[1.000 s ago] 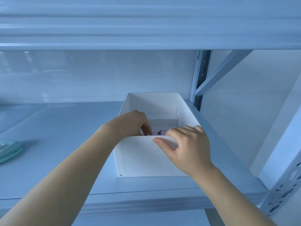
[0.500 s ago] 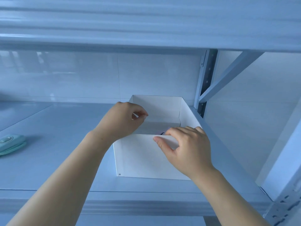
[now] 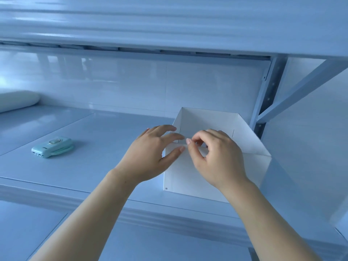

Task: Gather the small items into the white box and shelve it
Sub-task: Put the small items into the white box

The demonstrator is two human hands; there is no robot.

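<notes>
The white box (image 3: 216,178) stands open-topped on the pale blue shelf (image 3: 98,166), close to the shelf's right end. My right hand (image 3: 216,157) curls over the middle of the box's front rim and grips it. My left hand (image 3: 152,153) is at the front left corner with its fingers spread; the thumb lies against the outside of the front wall and the index finger reaches over the rim without pinching it. The front wall and my hands hide what is inside the box.
A small teal device (image 3: 51,146) lies on the shelf to the left of the box. A white rolled cushion (image 3: 17,99) sits at the far left by the wall. The upright post (image 3: 263,102) and a diagonal brace (image 3: 301,87) stand right behind the box. Another shelf (image 3: 169,25) hangs low overhead.
My left hand has come out of the box and settled at the front left corner. The right hand stays on the front rim. The view has dropped, so the box's contents are now hidden.
</notes>
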